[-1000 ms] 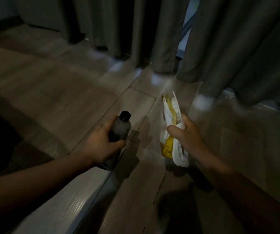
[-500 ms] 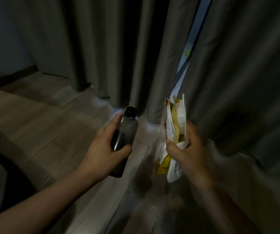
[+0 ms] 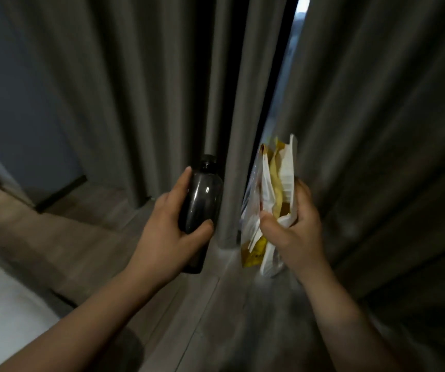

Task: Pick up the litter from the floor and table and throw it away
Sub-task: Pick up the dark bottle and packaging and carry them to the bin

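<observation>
The left hand (image 3: 167,232) wraps a dark bottle (image 3: 200,208), hiding its lower body; the right hand (image 3: 293,232) clutches crumpled wrappers (image 3: 272,189), print unreadable. Both are held up before blurred curtains (image 3: 363,130).

Left hand (image 3: 167,232) gripping a dark capped bottle (image 3: 201,208) at frame centre, right hand (image 3: 293,229) clutching crumpled white and yellow wrappers (image 3: 272,189) (slightly blurred), grey curtains (image 3: 135,89) behind, wood floor (image 3: 82,242) lower left

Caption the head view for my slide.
Left hand grips a dark bottle, right hand grips crumpled wrappers, before grey curtains.
</observation>
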Tool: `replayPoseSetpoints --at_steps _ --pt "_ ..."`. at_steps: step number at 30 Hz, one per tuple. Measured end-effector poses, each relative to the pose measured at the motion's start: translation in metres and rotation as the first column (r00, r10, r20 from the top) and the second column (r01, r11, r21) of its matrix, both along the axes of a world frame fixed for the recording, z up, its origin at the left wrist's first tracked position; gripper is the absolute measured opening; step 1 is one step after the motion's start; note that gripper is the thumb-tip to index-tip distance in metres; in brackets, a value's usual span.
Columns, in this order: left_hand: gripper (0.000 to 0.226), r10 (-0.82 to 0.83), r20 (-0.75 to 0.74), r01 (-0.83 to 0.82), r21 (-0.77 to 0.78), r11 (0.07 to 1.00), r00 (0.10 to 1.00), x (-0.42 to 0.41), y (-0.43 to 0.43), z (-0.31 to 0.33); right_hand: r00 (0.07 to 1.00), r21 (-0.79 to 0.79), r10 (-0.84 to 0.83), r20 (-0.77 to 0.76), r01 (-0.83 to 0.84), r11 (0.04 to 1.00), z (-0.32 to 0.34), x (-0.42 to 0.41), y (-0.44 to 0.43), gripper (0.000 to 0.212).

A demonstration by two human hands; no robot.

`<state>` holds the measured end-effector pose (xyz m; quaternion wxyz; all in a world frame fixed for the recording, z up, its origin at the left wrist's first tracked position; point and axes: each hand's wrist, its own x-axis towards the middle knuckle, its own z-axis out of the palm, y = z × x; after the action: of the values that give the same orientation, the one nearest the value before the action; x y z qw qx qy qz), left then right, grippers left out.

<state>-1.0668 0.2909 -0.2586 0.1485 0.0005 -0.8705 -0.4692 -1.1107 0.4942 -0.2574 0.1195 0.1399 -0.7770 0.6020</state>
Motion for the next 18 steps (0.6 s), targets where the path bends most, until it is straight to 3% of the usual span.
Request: replayPoseSetpoints --at_steps 5,10,18 --pt "0.088 -0.025 -0.152 0.030 0.029 0.999 0.988 -0.001 0.040 0.157 0.990 -0.016 -0.045 -0.136 0.044 0.999 0.166 0.010 0.047 0.065" --pt "0.086 -0.149 -0.266 0.174 0.074 0.982 0.952 0.007 0.093 0.281 0.957 -0.068 -0.109 -0.270 0.094 0.993 0.287 0.033 0.106 0.067" --pt "0.088 -0.342 -0.483 0.442 0.106 0.891 0.806 0.013 0.186 0.397 0.806 -0.045 -0.297 -0.512 0.320 0.946 0.408 0.087 0.193 0.067"
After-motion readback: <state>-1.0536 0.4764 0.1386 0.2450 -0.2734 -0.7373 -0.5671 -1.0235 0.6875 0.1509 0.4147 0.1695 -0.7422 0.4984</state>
